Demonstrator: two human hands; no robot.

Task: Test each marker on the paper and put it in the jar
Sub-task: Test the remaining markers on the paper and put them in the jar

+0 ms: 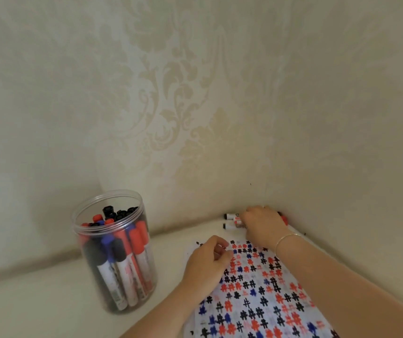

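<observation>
At about eight o'clock in the view, a clear plastic jar (pixel 115 252) stands upright and lidless on the pale table (pixel 36 306), well apart from the paper. It is packed with markers (pixel 122 254) standing on end, with red, blue and black caps. Behind it rises a cream wall (pixel 195 81) with a faint damask pattern.

Toward five o'clock, the left hand (pixel 207 259) rests palm down on the near-left part of the paper (pixel 256 289), its fingers loosely curled and holding nothing that shows. The paper spreads from centre toward the bottom right edge and is covered with small hash-shaped test marks in black, red and blue.

At about three to four o'clock, the right hand (pixel 262 223) reaches past the far edge of the paper into the corner, its fingers bent down over a small group of loose markers (pixel 232 222) lying on their sides against the wall. It touches them, but whether it grips one cannot be told, since the fingers hide the contact. A thin bracelet (pixel 285 239) circles that wrist.
</observation>
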